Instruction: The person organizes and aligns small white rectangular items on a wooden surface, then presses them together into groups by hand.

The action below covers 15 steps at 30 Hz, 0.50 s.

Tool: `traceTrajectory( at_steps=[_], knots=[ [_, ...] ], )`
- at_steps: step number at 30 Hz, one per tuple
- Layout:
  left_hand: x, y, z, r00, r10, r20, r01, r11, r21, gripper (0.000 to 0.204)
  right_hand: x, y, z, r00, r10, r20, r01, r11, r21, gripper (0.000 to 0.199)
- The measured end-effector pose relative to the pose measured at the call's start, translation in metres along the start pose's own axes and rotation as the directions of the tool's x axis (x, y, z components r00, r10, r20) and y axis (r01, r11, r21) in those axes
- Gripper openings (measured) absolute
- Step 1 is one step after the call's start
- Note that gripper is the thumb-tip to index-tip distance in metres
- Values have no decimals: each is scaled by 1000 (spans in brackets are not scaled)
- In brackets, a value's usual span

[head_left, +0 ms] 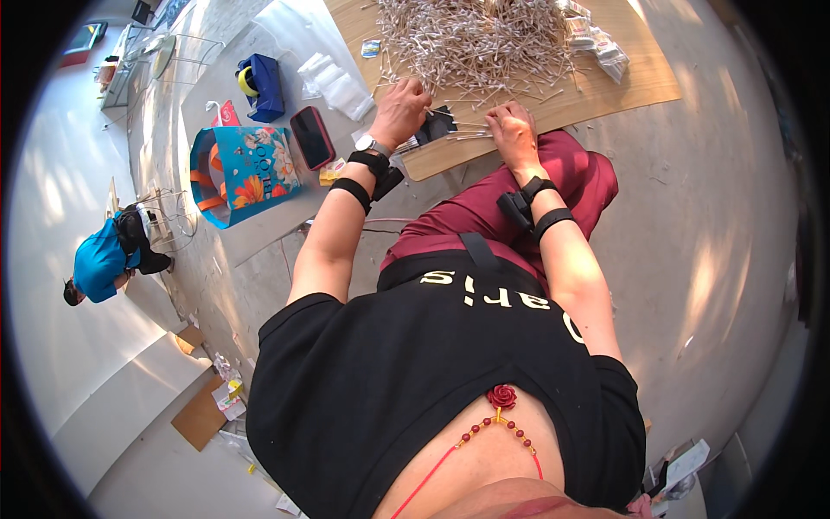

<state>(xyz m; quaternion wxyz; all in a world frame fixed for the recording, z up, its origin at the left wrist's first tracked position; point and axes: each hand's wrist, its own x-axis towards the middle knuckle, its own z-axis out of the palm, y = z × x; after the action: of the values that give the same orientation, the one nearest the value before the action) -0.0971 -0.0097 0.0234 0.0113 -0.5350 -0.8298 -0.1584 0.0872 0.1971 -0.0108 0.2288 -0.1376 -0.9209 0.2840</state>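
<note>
Two bare hands work at the near edge of a wood-topped board [653, 86], well apart from each other. A big heap of cotton swabs [475, 43] lies on it, beyond both hands, stray sticks fanning out at its near side.

Key relation: a few loose swabs [471, 134] lie in the gap between the hands, long axis running roughly left to right, along the board's near edge more than toward the heap. Their right ends reach the fingers of the right hand [514, 134], so that hand is the nearer; their left ends point at a dark flat patch [437, 124] beside the left hand [401, 112].

Grip, left: fingers curled inward at the heap's near-left fringe, swab ends close by the tips; cannot tell whether one is pinched. Grip, right: fingers bent, palm down, tips at the loose sticks; cannot tell whether they press or merely touch.

Round about: bagged packs [605, 54] at the heap's right, a small blue packet [371, 48] at its left. Further left, clear plastic bags [335, 85], a phone [312, 138], a blue tape dispenser [266, 89] and a flowered bag [277, 183].
</note>
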Motion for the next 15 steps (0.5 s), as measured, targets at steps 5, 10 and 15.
traceTrajectory(
  at_steps=[5, 10, 15],
  knots=[
    [9, -6, 1, 991, 112, 71, -116, 992, 55, 6, 0, 0, -1, 1000, -2, -23, 2, 1000, 12, 14],
    [14, -12, -3, 978, 152, 142, -165, 982, 88, 6, 2, 1, 0, 999, 27, -31, -26, 999, 24, 14],
    [24, 7, -15, 980, 117, 161, -113, 993, -31, 9, 2, 4, 1, 994, 56, -93, -51, 997, 49, 15]
  ],
)
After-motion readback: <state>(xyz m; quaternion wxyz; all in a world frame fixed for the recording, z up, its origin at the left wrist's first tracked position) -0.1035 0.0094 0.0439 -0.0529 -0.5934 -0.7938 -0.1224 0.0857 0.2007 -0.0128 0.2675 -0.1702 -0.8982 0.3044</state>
